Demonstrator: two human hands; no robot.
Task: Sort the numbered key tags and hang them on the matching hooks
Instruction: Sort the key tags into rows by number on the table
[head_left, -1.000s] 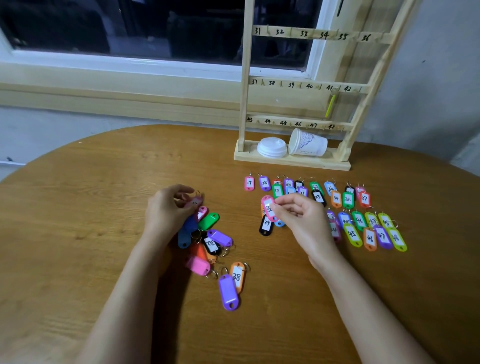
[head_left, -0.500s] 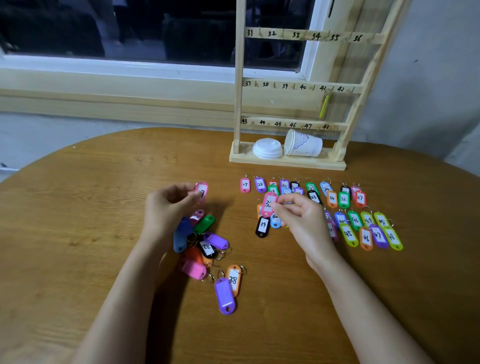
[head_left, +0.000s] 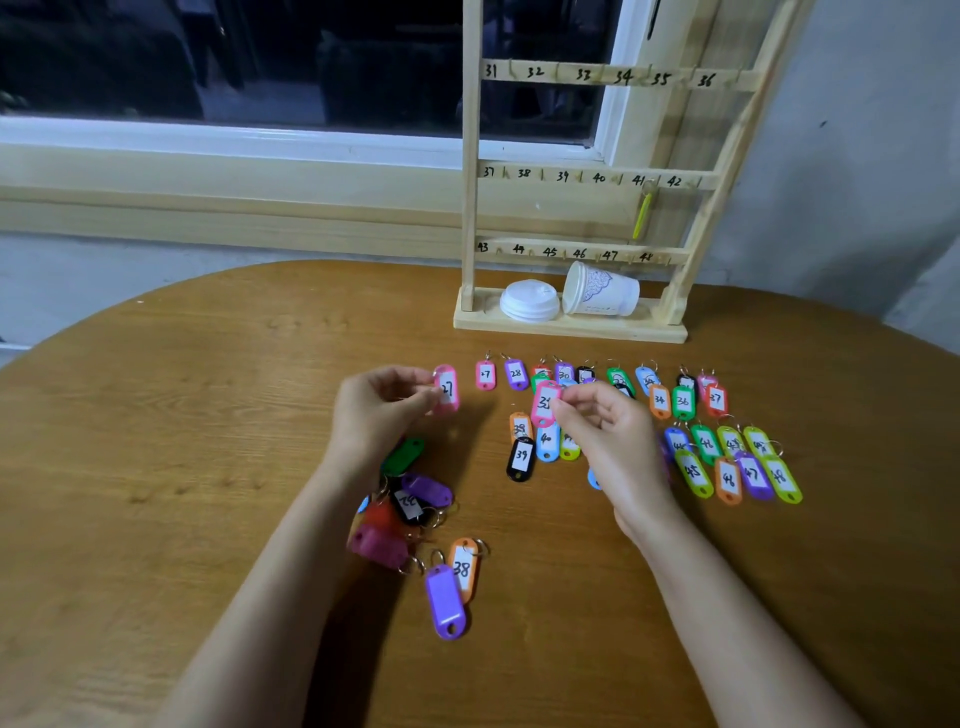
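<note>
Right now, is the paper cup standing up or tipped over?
Tipped over. The paper cup lies on its side on the rack's wooden base, its mouth toward the white lid beside it.

Round wooden table beneath a dark window.

A brown wood-grain table (head_left: 156, 467) with a curved far edge fills the view from 3 o'clock through 6 to 9. At 11 to 12 o'clock a window (head_left: 260, 62) shows only dark glass, its white inner frame set above a broad pale wooden sill (head_left: 208, 176). Under the sill at 9 o'clock runs a strip of grey-white wall (head_left: 104, 280); at 2 o'clock stands a plain grey wall (head_left: 857, 182). Soft light leaves dim shadows on the tabletop.
</note>
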